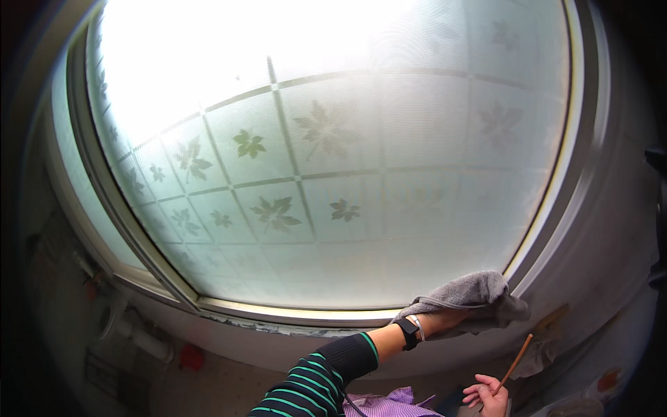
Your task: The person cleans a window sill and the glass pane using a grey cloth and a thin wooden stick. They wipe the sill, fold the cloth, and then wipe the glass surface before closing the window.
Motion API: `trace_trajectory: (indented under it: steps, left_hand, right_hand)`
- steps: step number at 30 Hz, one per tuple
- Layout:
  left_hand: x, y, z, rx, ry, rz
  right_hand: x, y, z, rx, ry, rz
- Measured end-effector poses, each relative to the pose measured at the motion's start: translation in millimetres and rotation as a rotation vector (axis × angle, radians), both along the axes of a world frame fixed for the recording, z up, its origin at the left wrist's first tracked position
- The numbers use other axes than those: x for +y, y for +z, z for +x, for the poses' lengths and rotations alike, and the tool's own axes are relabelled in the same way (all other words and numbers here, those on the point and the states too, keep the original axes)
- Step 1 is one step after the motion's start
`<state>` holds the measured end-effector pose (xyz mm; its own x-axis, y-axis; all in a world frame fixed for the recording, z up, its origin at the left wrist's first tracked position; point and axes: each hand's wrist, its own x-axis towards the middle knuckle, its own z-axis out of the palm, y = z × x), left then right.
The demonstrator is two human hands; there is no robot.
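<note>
My left hand [442, 321] presses a grey cloth [464, 293] against the lower right corner of the window frame [312, 315]. The cloth is folded over that hand and hides most of its fingers. A thin brown stick [515, 360], apparently wooden, points up and to the right out of my right hand [489, 398]. That hand stays low, apart from the window. Frosted glass [344, 260] with a leaf and grid pattern fills most of the view above both hands.
At left, an upright frame [130, 224] divides the panes. Peeling, dark-marked paint [250, 325] runs below the sill. White pipework [148, 341] and a red object [192, 357] sit at lower left. A pale, crumpled item [534, 359] is behind the stick.
</note>
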<state>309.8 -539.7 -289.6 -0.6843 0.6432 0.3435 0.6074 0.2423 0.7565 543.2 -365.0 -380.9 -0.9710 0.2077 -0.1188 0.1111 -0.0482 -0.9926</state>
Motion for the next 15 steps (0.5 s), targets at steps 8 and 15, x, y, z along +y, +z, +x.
trace_trajectory:
  steps: [8, 15]
  left_hand:
    - [-131.8, -145.4, -34.7, 0.462, 0.088, -0.216]
    - [-325.8, -141.0, -2.3, 0.284, 0.551, -0.32]
  right_hand:
    - [-51.5, -2.6, -88.2, -0.033, 0.225, 0.028]
    - [-122.8, 4.7, -125.1, -0.066, 0.397, 0.028]
